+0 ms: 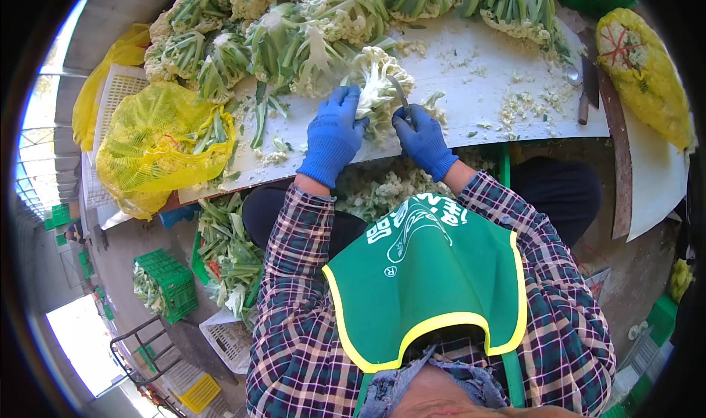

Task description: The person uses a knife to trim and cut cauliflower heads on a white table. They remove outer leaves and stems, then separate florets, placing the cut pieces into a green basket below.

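Observation:
In a blue knit glove, my left hand grips a cut cauliflower piece above the near edge of the white work table. My right hand, gloved alike, is closed around the handle of a small knife with a curved blade. The blade lies against the right side of the cauliflower. Small florets are just beyond my right hand. Behind my left hand lie trimmed cauliflower heads with pale stalks and green leaves.
A yellow mesh bag of cauliflower stands at the table's left, another at the far right. A large knife lies near the right edge. Below the table are loose florets, leaf trimmings and a green crate.

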